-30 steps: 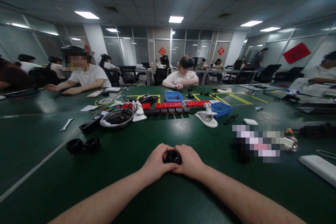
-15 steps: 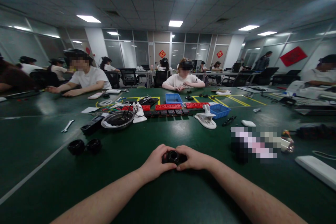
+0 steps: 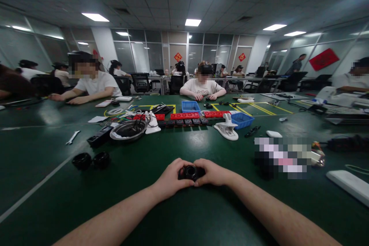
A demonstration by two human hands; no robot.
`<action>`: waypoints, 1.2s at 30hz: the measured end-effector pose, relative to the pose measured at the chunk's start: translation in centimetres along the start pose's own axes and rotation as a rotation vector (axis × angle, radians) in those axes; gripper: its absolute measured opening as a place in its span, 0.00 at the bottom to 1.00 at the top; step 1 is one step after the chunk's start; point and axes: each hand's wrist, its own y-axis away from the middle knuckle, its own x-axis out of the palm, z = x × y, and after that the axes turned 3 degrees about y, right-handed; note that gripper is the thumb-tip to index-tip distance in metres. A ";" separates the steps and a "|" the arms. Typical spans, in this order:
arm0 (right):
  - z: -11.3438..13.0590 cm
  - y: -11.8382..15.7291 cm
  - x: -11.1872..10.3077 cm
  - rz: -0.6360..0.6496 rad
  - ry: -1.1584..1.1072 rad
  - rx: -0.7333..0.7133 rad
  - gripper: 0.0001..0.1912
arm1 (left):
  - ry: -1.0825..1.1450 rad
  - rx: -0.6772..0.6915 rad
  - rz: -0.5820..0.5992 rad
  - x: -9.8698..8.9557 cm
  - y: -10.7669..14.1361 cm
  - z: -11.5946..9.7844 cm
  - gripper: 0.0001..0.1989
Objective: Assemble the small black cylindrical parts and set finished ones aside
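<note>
Both my hands close around a black part with a round, tube-like opening (image 3: 191, 171), low over the green table in front of me. My left hand (image 3: 174, 175) grips its left side, thumb along the near edge. From the right, my right hand (image 3: 211, 173) holds the other side, and the two thumb tips meet below the opening. The fingers hide most of the part, so its exact kind cannot be made out. Two black round cup-like pieces (image 3: 91, 160) lie side by side to the left, apart from my hands.
Beyond my hands lie a metal bowl with cables (image 3: 128, 130), red power strips (image 3: 184, 115), blue trays (image 3: 242, 120) and a white clamp base (image 3: 227, 130). A wrench (image 3: 73, 137) rests at left, a white bar (image 3: 348, 184) at right. Co-workers sit across the table.
My hands keep their hold on the black part with almost no visible motion. The view shifts slightly. Opposite, a person's hands have moved apart; a striped-shirt person at the back has moved right.
</note>
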 end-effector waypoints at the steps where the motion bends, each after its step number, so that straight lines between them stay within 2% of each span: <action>1: 0.0 0.0 0.3 -0.029 0.038 0.030 0.17 | -0.007 -0.018 -0.013 0.1 0.0 0.0 0.20; 6: 0.7 -0.2 1.9 -0.213 0.333 0.151 0.21 | -0.040 -0.113 -0.137 0.8 0.1 -0.1 0.18; 10: 1.4 -0.2 2.6 -0.259 0.462 0.184 0.23 | -0.042 -0.118 -0.165 0.8 0.1 -0.2 0.18; 15: 1.3 0.3 1.2 -0.178 0.314 0.083 0.30 | -0.039 -0.016 -0.049 0.1 0.1 0.1 0.19; 21: 0.5 0.7 -0.4 -0.004 0.158 -0.048 0.19 | -0.033 0.033 0.012 -0.3 0.1 0.2 0.19; 31: -0.1 0.2 0.0 -0.021 0.106 -0.054 0.16 | -0.042 0.042 0.013 -0.2 -0.1 0.3 0.19; 36: -0.4 0.2 0.2 -0.034 0.087 0.004 0.16 | -0.026 0.034 0.011 -0.2 0.0 0.2 0.19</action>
